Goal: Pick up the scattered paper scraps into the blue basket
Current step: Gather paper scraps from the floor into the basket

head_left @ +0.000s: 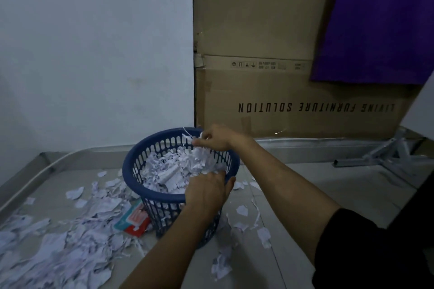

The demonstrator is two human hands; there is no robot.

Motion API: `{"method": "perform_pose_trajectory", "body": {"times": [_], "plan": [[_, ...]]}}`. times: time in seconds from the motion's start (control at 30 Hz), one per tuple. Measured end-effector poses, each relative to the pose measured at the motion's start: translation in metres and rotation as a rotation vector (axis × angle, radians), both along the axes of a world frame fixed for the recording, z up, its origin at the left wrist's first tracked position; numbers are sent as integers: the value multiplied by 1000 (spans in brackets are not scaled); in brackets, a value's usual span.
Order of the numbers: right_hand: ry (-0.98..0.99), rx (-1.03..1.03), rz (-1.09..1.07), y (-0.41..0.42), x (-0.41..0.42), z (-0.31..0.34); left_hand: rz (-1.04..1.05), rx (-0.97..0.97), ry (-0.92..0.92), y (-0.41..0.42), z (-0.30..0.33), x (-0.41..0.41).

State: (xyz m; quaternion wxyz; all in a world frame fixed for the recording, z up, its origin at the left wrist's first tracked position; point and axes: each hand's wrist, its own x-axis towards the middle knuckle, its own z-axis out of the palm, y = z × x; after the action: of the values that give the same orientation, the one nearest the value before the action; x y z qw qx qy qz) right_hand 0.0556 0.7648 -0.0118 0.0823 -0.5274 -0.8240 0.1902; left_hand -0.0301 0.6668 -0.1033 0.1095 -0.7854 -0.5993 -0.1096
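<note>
**Scraps going into the basket**

Scraps [58,251] are lying strewn across the floor at my left. My left hand [206,191] is gripping the near rim of the blue basket [141,157]. Beyond it, my right hand [217,137] is pinching a clump of paper [199,151] over the heaped basket.

My left hand [206,191] covers the blue basket's [133,166] near rim, and its fingertips are buried in paper scraps [169,171]. The basket hides part of a red-and-teal packet [133,220]; the box's [293,101] small label print is unreadable.
</note>
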Motion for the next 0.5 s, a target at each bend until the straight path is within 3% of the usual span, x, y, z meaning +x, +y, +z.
{"method": "perform_pose_trajectory", "body": {"times": [0.2,0.5], "plan": [[-134,177,-104,-14,29,6,40,-22,34,2,-4,19],[126,418,29,-17,34,-12,32,34,25,4,-9,14]]}}
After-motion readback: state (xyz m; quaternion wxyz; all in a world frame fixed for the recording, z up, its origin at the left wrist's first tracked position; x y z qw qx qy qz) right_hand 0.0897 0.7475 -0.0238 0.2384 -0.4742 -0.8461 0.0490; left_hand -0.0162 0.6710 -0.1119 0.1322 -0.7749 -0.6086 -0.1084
